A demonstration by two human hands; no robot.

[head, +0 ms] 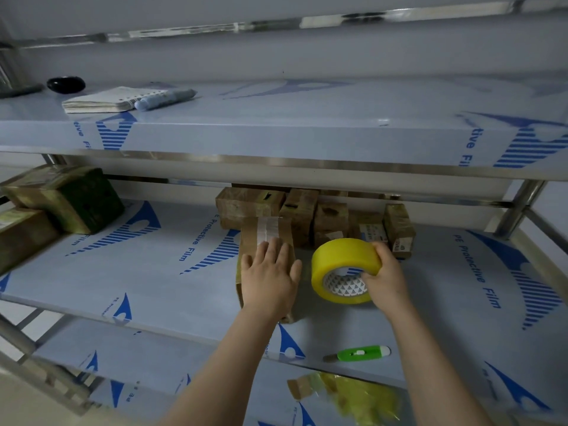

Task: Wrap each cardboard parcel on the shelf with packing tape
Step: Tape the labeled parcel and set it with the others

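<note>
Far left, mid-height: left stack [61, 201] of taped boxes, dark green-brown, partly cut off by the frame edge; count unclear.
Upper left, top shelf [276, 118]: black round object [66, 84], too dim to ID; pad of punched paper [104, 101]; pale blue marker [166, 99] lying against the pad's right end.
Mid shelf [138, 272]: covered in blue-printed protective film; the task items sit here.
Centre: parcel [249, 238], brown cardboard w/ a whitish tape strip along its top; near end hidden under hand & forearm.
Left hand [270, 275]: flat on the parcel top, fingers straight & slightly spread, pressing, gripping nothing.
Centre back: back pile [301, 210] of small brown boxes, tops cut off by the shelf above; labels unreadable, count unclear.
Right of centre: tape roll [344, 259], yellow w/ printed white core, on edge just right of the parcel; can't tell if it touches the shelf.
Right hand [385, 272]: fingers curled over the roll's far rim, thumb at the core edge; holds the roll.
Lower right of centre: green cutter [359, 353] near the mid shelf's front edge, blade end blurred.
Bottom, lower shelf: crumpled yellow tape scrap [362, 398] w/ a bit of cardboard, blurred.
Far right: steel post [519, 207].
</note>
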